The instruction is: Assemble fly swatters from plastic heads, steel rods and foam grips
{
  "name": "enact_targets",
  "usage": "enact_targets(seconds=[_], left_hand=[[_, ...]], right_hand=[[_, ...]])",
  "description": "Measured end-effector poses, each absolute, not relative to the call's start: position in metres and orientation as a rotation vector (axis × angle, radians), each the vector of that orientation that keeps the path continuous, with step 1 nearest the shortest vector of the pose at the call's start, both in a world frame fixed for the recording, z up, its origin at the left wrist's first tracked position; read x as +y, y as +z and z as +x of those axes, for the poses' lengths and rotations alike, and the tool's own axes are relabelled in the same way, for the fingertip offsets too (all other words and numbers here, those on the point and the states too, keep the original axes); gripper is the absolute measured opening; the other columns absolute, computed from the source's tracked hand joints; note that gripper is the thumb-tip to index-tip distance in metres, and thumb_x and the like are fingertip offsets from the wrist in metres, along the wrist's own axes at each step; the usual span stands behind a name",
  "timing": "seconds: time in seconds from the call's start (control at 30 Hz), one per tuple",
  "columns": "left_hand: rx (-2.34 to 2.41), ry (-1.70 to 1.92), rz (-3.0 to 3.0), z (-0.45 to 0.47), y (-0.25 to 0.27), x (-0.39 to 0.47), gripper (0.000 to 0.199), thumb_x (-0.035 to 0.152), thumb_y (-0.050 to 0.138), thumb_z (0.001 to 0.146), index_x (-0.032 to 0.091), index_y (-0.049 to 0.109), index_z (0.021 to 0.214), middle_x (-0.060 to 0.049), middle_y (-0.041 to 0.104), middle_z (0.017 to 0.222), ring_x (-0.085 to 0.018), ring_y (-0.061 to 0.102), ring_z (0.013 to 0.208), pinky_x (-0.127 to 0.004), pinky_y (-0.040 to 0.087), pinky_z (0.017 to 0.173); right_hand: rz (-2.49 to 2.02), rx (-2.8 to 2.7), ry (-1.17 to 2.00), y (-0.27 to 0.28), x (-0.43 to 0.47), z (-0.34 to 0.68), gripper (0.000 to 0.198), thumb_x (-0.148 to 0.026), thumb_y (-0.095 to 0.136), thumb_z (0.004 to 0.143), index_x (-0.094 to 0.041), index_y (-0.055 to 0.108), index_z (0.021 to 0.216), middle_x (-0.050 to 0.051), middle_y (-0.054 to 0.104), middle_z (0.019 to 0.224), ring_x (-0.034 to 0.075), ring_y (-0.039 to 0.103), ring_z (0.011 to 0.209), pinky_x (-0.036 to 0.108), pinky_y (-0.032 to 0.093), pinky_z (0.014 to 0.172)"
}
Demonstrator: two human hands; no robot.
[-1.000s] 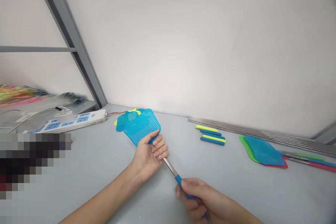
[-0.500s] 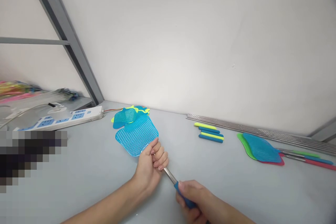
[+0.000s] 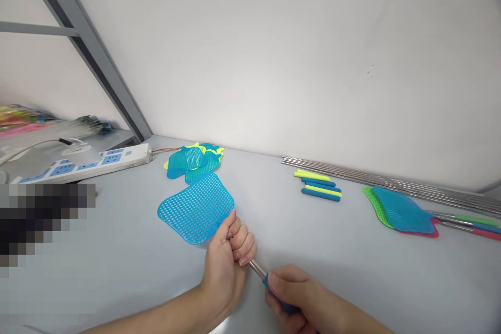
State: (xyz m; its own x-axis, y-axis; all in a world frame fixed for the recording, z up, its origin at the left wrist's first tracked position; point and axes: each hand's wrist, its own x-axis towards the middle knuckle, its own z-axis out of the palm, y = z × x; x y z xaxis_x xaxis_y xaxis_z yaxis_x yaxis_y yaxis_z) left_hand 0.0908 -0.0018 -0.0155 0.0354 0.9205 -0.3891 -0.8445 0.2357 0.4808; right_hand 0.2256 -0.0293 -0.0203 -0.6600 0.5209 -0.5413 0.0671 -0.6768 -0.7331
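A blue fly swatter [image 3: 195,209] with a mesh head, a metal shaft and a dark blue grip is held between my two hands. My left hand [image 3: 230,250] is closed round the shaft just below the head, hiding that joint. Lower right, my right hand [image 3: 289,292] wraps the dark blue grip, its thumb along the top. Between the hands a short stretch of bare metal shaft [image 3: 257,269] shows. The mesh head points up and left, a little in front of a pile of loose blue and yellow swatter heads [image 3: 190,162].
Several blue and yellow grips [image 3: 319,185] lie right of centre. Behind them, metal rods [image 3: 352,175] run along the wall. Finished-looking swatters [image 3: 403,211] in blue, green and red lie at the right. A white power strip [image 3: 129,156] and a grey metal frame [image 3: 97,52] stand left.
The view has shifted slightly, so the table things sit higher. The held swatter's head has come nearer and away from the pile. Both hands keep their grip.
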Motion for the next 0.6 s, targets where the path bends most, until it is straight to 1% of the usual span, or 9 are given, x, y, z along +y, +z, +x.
enact_targets(seconds=[0.23, 0.6], left_hand=[[0.731, 1.381, 0.13, 0.096, -0.012, -0.011, 0.036, 0.033, 0.047, 0.073, 0.018, 0.024, 0.05, 0.009, 0.01, 0.043, -0.004, 0.011, 0.033, -0.018, 0.015, 0.03], [0.698, 1.377, 0.105, 0.103, -0.013, -0.016, 0.036, 0.03, 0.044, 0.075, 0.018, 0.023, 0.049, 0.008, 0.007, 0.043, -0.005, 0.006, 0.035, -0.02, 0.009, 0.032]], right_hand=[[-1.122, -1.117, 2.408, -0.013, -0.029, 0.226, 0.04, -0.054, 0.045, 0.068, -0.015, 0.042, 0.06, -0.009, 0.027, 0.036, 0.0, 0.02, 0.029, 0.013, 0.013, 0.029], [-1.037, -1.086, 2.481, -0.024, -0.029, 0.23, 0.033, -0.045, 0.039, 0.076, -0.015, 0.041, 0.061, -0.008, 0.03, 0.038, 0.001, 0.023, 0.027, 0.012, 0.014, 0.025]])
